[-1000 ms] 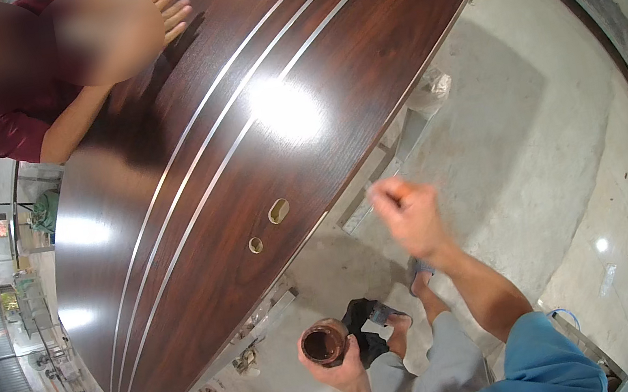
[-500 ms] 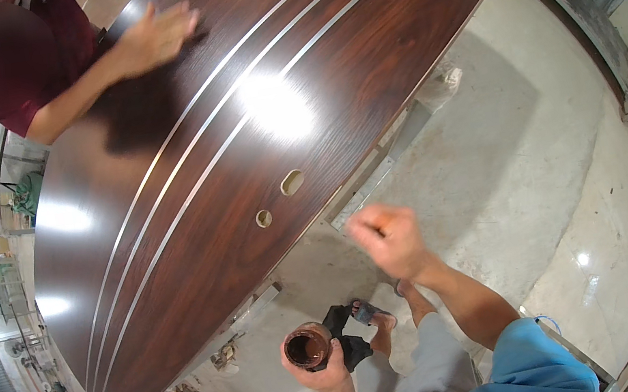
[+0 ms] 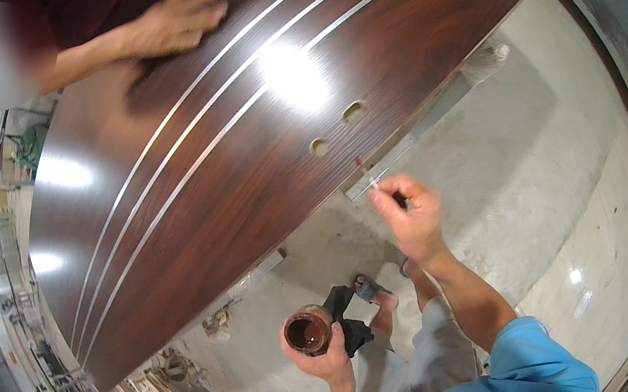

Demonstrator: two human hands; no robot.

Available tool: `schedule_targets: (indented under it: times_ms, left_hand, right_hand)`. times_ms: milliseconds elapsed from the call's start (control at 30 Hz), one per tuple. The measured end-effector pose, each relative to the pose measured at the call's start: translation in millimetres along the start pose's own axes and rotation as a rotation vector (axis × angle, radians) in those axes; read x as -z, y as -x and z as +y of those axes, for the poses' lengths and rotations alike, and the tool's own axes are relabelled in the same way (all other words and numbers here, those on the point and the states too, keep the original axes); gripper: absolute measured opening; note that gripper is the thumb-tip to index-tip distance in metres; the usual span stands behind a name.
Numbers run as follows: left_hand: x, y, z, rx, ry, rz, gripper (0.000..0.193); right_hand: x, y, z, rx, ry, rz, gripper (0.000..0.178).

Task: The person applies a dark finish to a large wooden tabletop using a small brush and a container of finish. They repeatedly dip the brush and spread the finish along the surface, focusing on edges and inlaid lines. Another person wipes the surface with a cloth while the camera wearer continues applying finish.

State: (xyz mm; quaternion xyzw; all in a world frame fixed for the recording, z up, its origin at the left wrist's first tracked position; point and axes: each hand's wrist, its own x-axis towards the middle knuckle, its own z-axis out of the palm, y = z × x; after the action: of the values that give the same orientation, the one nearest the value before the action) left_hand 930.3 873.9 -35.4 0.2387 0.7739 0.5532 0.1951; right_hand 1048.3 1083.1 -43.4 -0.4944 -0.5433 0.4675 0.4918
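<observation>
An open, brown-smeared jar [image 3: 310, 330] faces up; a thin tool [image 3: 369, 177] slants near the panel [image 3: 214, 236].

This person's right hand [image 3: 414, 219] is pinched tight, out ahead and rightward of the curled left hand [image 3: 327, 363].

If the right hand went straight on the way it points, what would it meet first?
Probably the panel, at its near edge: the tip of the thin tool in the right hand overlaps it in view, though depth is unclear.
</observation>
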Motion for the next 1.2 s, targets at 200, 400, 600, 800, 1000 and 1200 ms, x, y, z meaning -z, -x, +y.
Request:
schedule_targets:
  times_ms: [200,400,600,800,1000,1200]
  left_hand:
    - [17.9,1.0,-15.6,0.015,-0.004,0.064,0.076]
    - [43.7,2.4,-29.1,0.024,-0.026,0.119,0.076]
    - [64.1,4.2,-38.7,0.068,0.014,0.198,0.077]
    - [83.9,10.0,-46.5,0.069,-0.015,0.217,0.077]
    - [92.7,14.8,-55.2,0.116,-0.011,0.282,0.076]
    - [95.5,14.9,-56.0,0.141,0.042,0.294,0.076]
  right_hand:
    - [-44.5,28.7,-11.3,0.162,0.05,-0.291,0.008]
    - [-62.0,42.5,-3.4,0.057,0.008,-0.077,0.005]
    - [-105.9,74.8,-11.6,0.153,0.039,-0.329,0.008]
    - [-109.1,80.1,-16.2,0.011,0.046,-0.162,0.008]
    - [-160.1,113.4,-20.0,0.178,-0.016,-0.421,0.007]
    - [-146.2,109.5,-14.3,0.086,0.057,-0.415,0.007]
